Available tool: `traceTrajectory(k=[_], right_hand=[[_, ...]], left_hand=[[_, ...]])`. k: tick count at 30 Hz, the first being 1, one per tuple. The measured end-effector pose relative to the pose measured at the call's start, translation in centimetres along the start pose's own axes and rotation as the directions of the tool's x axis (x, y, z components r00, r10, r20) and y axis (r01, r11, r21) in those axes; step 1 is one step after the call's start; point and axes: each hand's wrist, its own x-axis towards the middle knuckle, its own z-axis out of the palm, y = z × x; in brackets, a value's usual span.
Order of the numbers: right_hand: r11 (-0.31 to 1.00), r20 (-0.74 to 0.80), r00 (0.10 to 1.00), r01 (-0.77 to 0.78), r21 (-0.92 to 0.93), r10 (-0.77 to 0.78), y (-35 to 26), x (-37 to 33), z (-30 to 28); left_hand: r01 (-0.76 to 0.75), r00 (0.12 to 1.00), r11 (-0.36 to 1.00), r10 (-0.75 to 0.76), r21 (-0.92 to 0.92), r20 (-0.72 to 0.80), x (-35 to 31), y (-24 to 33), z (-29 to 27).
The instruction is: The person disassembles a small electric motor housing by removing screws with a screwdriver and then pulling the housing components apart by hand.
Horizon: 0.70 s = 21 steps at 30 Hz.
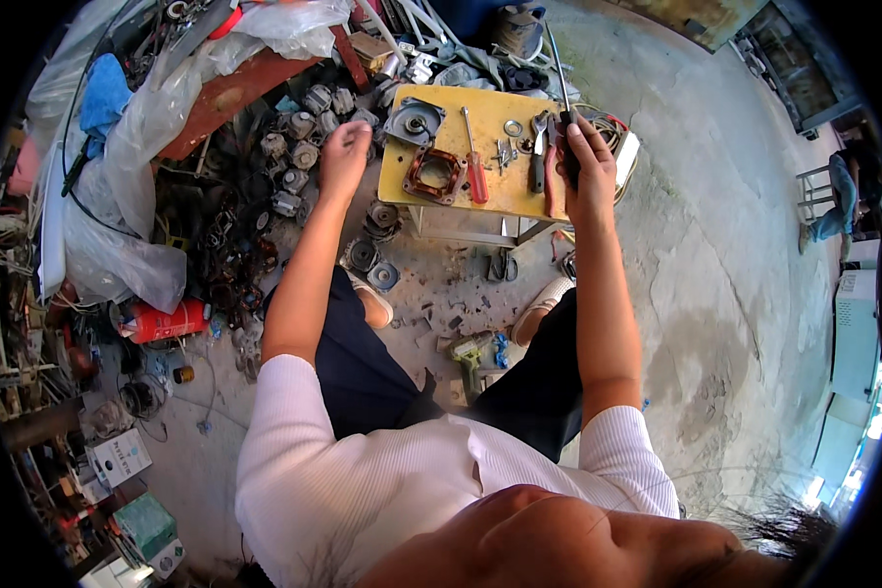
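My right hand (590,169) is closed around the dark handle of a long-shafted screwdriver (560,61), which points away over the table's right side. Just left of the table, my left hand (346,162) has its fingers curled; whatever they may hold is hidden. On the yellow table (402,186) near it sit a grey motor end cover (415,122) and a square stator with copper windings (435,175). A red-handled screwdriver (476,176), a black-handled tool (538,157), red-handled pliers (552,176), a metal ring (513,127) and several screws (505,155) lie to their right.
Used motors (304,137) are heaped left of the table. Below it, a green cordless drill (468,361) stands between my legs amid scattered scraps. A red cylinder (171,320) lies at left beside plastic sheeting (132,265). Another person (841,191) is at far right.
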Motion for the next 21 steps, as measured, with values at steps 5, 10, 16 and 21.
traceTrajectory(k=[5, 10, 16, 21], right_hand=[[0.999, 0.008, 0.999, -0.045, 0.011, 0.045, 1.0, 0.7, -0.8], [0.998, -0.064, 0.996, -0.054, 0.042, 0.057, 1.2, 0.8, -0.2], [0.995, -0.102, 0.990, -0.092, 0.039, 0.096, 1.3, 0.5, 0.5], [0.992, -0.089, 0.989, -0.116, 0.054, 0.121, 1.5, 0.1, 1.3]], left_hand=[[-0.062, 0.998, 0.925, 0.057, 0.376, 0.024, 0.1, 3.1, 1.5], [-0.016, 0.986, 0.753, -0.098, 0.658, 0.135, 1.8, 4.1, 2.7], [-0.019, 0.989, 0.787, -0.076, 0.617, 0.128, 3.7, 2.5, 3.0], [-0.025, 0.993, 0.878, 0.079, 0.479, -0.092, 3.8, 3.7, 3.1]])
